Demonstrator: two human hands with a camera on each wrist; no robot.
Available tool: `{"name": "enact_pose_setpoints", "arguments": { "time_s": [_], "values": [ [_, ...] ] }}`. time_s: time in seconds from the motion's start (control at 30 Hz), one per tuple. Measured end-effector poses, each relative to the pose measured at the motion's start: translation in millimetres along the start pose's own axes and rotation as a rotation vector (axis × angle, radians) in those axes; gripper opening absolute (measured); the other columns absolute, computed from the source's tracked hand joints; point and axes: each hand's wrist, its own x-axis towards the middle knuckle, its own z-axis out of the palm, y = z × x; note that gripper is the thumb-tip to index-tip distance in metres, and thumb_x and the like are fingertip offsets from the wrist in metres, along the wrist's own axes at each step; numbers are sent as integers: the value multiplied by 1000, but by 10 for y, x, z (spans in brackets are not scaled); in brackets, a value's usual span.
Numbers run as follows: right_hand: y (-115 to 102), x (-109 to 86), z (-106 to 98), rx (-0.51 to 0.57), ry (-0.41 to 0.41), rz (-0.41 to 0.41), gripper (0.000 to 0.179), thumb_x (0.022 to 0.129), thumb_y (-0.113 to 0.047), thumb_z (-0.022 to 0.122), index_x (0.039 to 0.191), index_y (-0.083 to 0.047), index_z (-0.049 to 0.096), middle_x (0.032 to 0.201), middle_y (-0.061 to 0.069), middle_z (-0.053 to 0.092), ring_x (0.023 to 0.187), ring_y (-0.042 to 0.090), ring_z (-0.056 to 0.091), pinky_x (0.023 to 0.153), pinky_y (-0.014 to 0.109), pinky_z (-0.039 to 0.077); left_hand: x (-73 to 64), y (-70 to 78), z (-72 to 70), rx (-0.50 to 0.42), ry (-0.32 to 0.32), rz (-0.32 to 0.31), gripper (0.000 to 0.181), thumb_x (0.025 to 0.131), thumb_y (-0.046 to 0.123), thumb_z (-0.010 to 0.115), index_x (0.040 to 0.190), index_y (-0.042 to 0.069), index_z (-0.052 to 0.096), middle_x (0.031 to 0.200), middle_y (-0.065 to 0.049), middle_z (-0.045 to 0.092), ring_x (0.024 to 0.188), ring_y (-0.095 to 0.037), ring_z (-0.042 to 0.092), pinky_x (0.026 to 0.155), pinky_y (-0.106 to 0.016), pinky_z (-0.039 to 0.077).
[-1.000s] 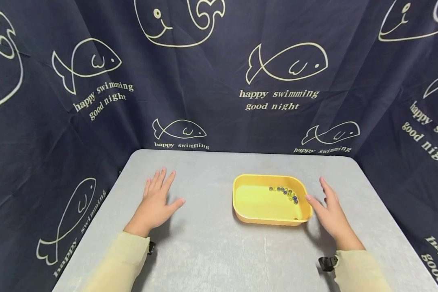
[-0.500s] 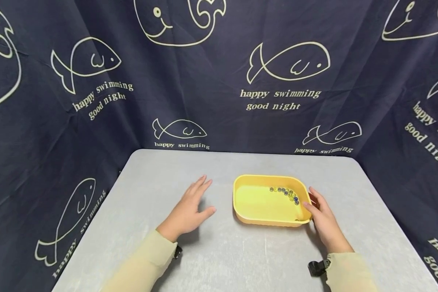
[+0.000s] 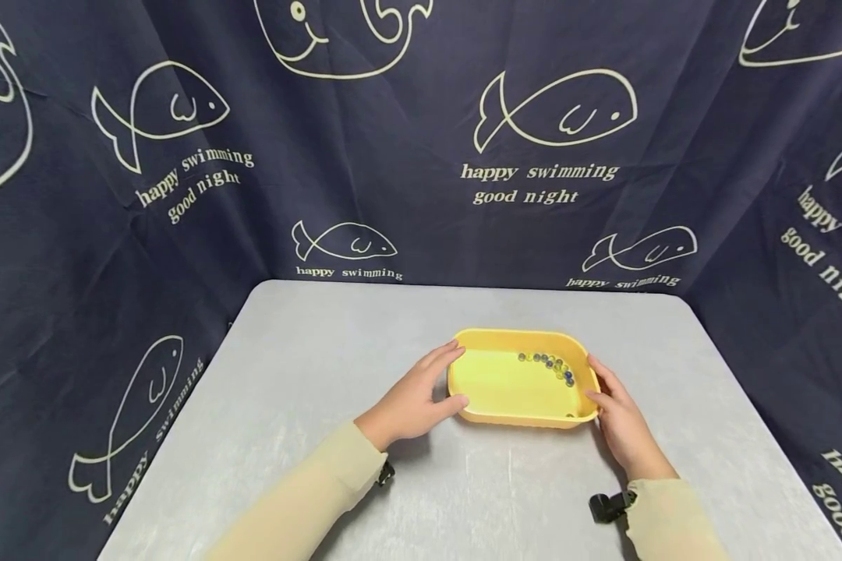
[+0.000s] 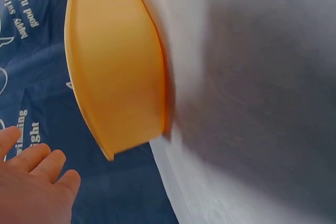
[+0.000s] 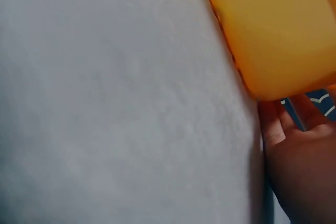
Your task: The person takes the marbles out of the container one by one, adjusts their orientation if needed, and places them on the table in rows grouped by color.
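A yellow plastic tub [image 3: 505, 382] with rounded corners sits on the table, right of the middle. Glass marbles [image 3: 558, 366], blue and yellowish, lie in a curved row along its back right corner; a single one is near the front right. My right hand [image 3: 627, 425] grips the tub's right end, thumb over the rim and fingers outside. In the right wrist view, that hand [image 5: 299, 153] reaches around the end of the tub [image 5: 283, 30]. My left hand [image 3: 414, 401] is at the tub's left end, fingers extended; the left wrist view shows this hand [image 4: 39, 182] beside the tub wall [image 4: 115, 66].
The grey table [image 3: 309, 343] has rounded back corners. Dark blue cloth [image 3: 421, 179] printed with fish and lettering hangs behind it and on both sides. Each wrist carries a small black camera [image 3: 609, 506] below a cream sleeve [image 3: 673, 518].
My left hand has moved right across the table to the tub's left end. My right hand has come left onto its right end. The tub and marbles have stayed in place.
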Motion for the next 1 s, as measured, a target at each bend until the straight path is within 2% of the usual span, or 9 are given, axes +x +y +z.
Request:
{"name": "enact_pose_setpoints", "arguments": {
  "time_s": [0.13,0.23,0.4,0.6,0.8,1.0],
  "values": [
    [41,-17,-18,47,-10,-1,65,108,-2,42,166,-11,13,169,19,4,153,28,13,104,14,39,139,48,40,-32,-20,13,73,101,43,61,162,16,32,168,-4,26,154,-18,22,122,-46,25],
    [64,-20,-33,64,2,3,65,109,-7,45,166,-14,16,165,18,12,148,21,23,103,13,41,242,69,91,-48,-40,6,72,102,45,61,162,18,33,168,-2,27,154,-18,24,122,-45,25],
    [89,-7,-70,116,22,16,61,109,-13,48,165,-13,23,165,9,23,140,5,36,102,13,42,417,133,192,-71,-79,-17,72,102,48,60,162,21,32,168,2,27,153,-14,25,122,-43,26],
    [124,7,-103,213,30,1,59,108,-9,53,162,-8,30,157,-2,38,130,-1,47,97,15,47,644,254,306,-45,-103,-27,71,102,53,57,161,20,35,166,0,31,151,-12,28,121,-36,28],
    [154,-25,-125,320,22,-51,52,105,0,54,156,-8,45,154,-3,47,130,3,52,98,18,48,856,356,428,-28,-105,-105,66,103,52,55,159,22,39,162,5,37,148,-13,34,119,-31,30],
    [179,-42,-161,386,31,-66,48,104,4,55,150,-8,53,144,-6,56,127,5,56,97,21,50,1042,350,571,-19,-109,-175,62,103,46,58,158,22,42,160,6,41,147,-13,36,118,-30,31]
  ]
}}
